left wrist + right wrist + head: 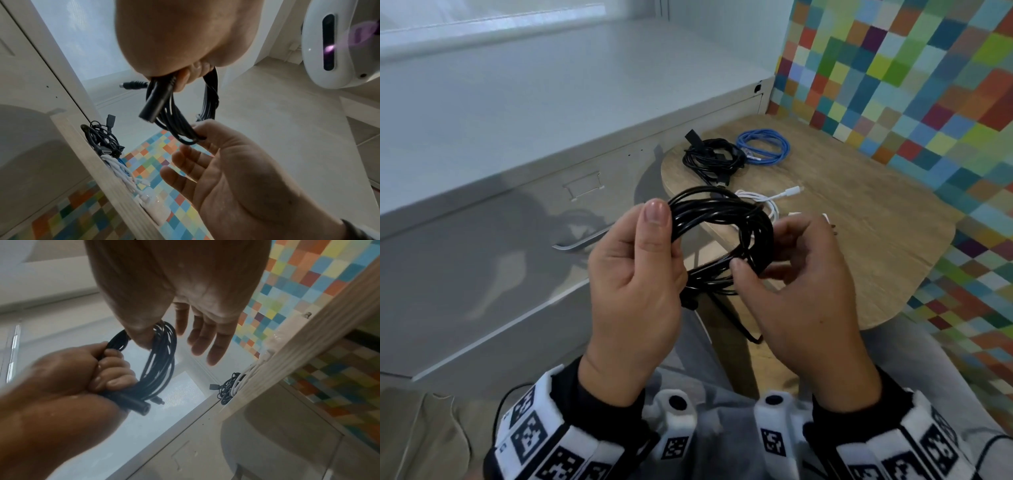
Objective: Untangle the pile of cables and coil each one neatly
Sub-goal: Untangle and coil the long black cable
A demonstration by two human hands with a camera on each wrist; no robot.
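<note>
Light: coming soft and daylit from the window (482,20), brightening the cabinet (571,85).
Shadows: falling grey across the cabinet front.
Glare: flaring purple in the left wrist view's top right.
Blur: smearing the left hand (61,369) in the right wrist view.
Distortion: bending straight edges in both wrist views.

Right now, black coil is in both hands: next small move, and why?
Probably set the black coil on the wooden table beside the white cable. It already looks fully wound, the left hand grips it, the right hand pinches one side, and both plug ends sit at the bundle.
</note>
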